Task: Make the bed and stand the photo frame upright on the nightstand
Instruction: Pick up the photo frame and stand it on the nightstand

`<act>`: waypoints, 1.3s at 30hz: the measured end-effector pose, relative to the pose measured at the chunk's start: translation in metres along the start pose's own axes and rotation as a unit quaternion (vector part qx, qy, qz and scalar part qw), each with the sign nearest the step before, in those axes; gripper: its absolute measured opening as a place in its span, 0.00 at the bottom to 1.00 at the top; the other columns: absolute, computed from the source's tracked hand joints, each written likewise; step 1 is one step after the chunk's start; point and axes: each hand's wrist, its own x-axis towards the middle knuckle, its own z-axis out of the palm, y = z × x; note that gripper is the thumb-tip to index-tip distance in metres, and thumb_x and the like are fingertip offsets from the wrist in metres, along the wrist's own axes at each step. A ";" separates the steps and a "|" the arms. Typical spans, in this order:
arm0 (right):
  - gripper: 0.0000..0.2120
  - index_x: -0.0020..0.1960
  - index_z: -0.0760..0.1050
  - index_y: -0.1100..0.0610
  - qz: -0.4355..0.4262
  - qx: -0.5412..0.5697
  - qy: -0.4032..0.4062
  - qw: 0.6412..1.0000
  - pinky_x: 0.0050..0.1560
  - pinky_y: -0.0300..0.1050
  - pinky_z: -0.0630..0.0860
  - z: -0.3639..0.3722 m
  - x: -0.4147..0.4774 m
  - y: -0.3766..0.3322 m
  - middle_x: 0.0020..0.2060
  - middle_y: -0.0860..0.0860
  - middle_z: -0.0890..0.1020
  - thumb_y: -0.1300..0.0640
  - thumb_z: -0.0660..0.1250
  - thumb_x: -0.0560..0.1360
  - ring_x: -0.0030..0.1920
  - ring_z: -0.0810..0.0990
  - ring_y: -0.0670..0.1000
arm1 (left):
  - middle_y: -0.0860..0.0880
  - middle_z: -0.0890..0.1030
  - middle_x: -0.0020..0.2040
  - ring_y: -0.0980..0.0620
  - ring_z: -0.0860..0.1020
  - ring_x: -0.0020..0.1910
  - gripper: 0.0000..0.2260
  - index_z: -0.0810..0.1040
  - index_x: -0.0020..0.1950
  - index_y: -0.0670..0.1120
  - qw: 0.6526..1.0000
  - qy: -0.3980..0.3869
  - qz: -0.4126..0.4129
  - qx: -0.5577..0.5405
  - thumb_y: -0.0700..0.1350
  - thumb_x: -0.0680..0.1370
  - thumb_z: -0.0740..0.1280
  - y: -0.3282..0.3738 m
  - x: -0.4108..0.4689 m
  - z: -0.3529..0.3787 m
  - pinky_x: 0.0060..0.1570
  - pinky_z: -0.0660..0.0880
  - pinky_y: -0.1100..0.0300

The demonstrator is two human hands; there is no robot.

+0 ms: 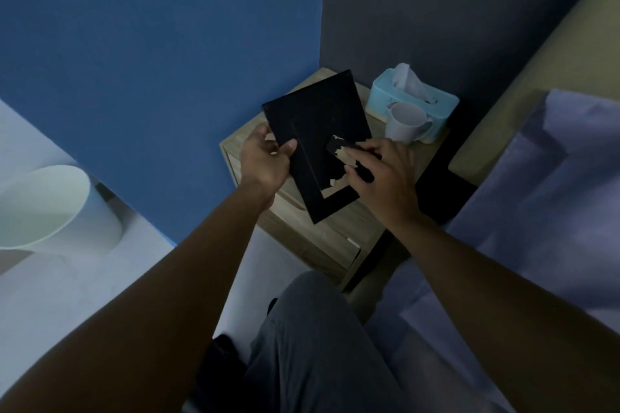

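A black photo frame (315, 124) is held back side up, tilted, above the wooden nightstand (330, 238). My left hand (265, 161) grips its left edge, thumb on the back panel. My right hand (382, 178) pinches the black stand flap on the frame's torn backing, where pale cardboard shows. The bed (543, 198) lies to the right, covered by a lavender sheet with a pillow near the headboard.
A teal tissue box (416, 100) and a white mug (404, 122) stand at the nightstand's back right. A white waste bin (50, 208) sits on the floor at left. Blue and dark walls meet behind the nightstand. My knee (312, 329) is below.
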 end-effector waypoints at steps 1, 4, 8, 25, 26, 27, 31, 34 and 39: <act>0.13 0.56 0.84 0.49 -0.001 -0.006 0.007 1.000 0.53 0.54 0.72 -0.001 0.001 -0.002 0.51 0.52 0.80 0.52 0.73 0.72 0.52 0.77 0.55 | 0.46 0.82 0.52 0.48 0.83 0.51 0.14 0.74 0.62 0.51 1.000 0.008 0.015 0.019 0.38 0.80 0.67 0.000 0.000 0.001 0.47 0.83 0.46; 0.13 0.54 0.85 0.47 -0.004 -0.029 0.018 0.999 0.52 0.51 0.69 -0.003 0.005 -0.010 0.48 0.52 0.81 0.53 0.74 0.69 0.50 0.77 0.55 | 0.51 0.82 0.45 0.55 0.82 0.45 0.12 0.74 0.58 0.53 0.993 0.035 0.076 0.078 0.38 0.79 0.67 -0.001 0.000 0.005 0.46 0.83 0.54; 0.14 0.54 0.85 0.47 0.015 -0.045 0.003 0.999 0.51 0.50 0.66 -0.007 0.013 -0.020 0.47 0.52 0.81 0.52 0.73 0.68 0.48 0.77 0.56 | 0.57 0.80 0.43 0.64 0.81 0.40 0.10 0.74 0.57 0.52 0.979 0.061 0.145 0.132 0.38 0.80 0.66 0.001 -0.004 0.007 0.45 0.82 0.63; 0.22 0.61 0.79 0.48 0.096 -0.013 -0.051 0.994 0.59 0.51 0.64 -0.017 -0.004 -0.039 0.58 0.47 0.78 0.46 0.72 0.68 0.63 0.72 0.52 | 0.46 0.86 0.36 0.48 0.86 0.36 0.02 0.82 0.48 0.49 0.984 -0.014 0.068 0.163 0.43 0.77 0.70 0.026 -0.005 -0.008 0.41 0.84 0.46; 0.22 0.62 0.78 0.49 0.082 -0.003 -0.044 0.996 0.58 0.50 0.64 -0.018 -0.006 -0.046 0.58 0.47 0.78 0.47 0.72 0.69 0.63 0.72 0.52 | 0.46 0.86 0.37 0.47 0.86 0.36 0.01 0.81 0.48 0.48 0.987 -0.010 0.061 0.151 0.43 0.77 0.70 0.026 -0.005 -0.009 0.40 0.84 0.45; 0.22 0.63 0.78 0.50 0.061 0.017 -0.050 0.997 0.59 0.52 0.65 -0.017 -0.010 -0.050 0.58 0.48 0.78 0.48 0.71 0.69 0.62 0.72 0.51 | 0.45 0.86 0.37 0.46 0.86 0.36 0.01 0.81 0.48 0.47 0.988 -0.007 0.053 0.142 0.42 0.77 0.70 0.027 -0.005 -0.009 0.39 0.84 0.45; 0.34 0.76 0.66 0.54 0.075 0.141 -0.222 0.962 0.71 0.58 0.65 -0.010 -0.026 -0.058 0.71 0.52 0.72 0.48 0.70 0.72 0.70 0.68 0.52 | 0.44 0.85 0.39 0.47 0.86 0.38 0.05 0.77 0.44 0.45 0.994 -0.010 0.025 0.103 0.38 0.78 0.69 0.034 -0.008 -0.008 0.37 0.84 0.50; 0.40 0.80 0.57 0.52 0.131 0.182 -0.266 0.938 0.75 0.55 0.62 -0.003 -0.033 -0.062 0.78 0.51 0.61 0.45 0.69 0.73 0.77 0.61 0.51 | 0.41 0.85 0.44 0.44 0.86 0.41 0.05 0.74 0.44 0.44 0.997 -0.024 -0.008 0.071 0.37 0.77 0.67 0.037 -0.006 -0.007 0.40 0.84 0.46; 0.37 0.80 0.54 0.52 0.176 0.182 -0.219 0.942 0.76 0.52 0.62 0.002 -0.029 -0.069 0.80 0.50 0.58 0.52 0.65 0.75 0.79 0.58 0.51 | 0.40 0.84 0.45 0.45 0.86 0.42 0.04 0.75 0.49 0.40 0.997 -0.046 -0.009 0.057 0.37 0.76 0.68 0.041 -0.006 -0.003 0.42 0.84 0.46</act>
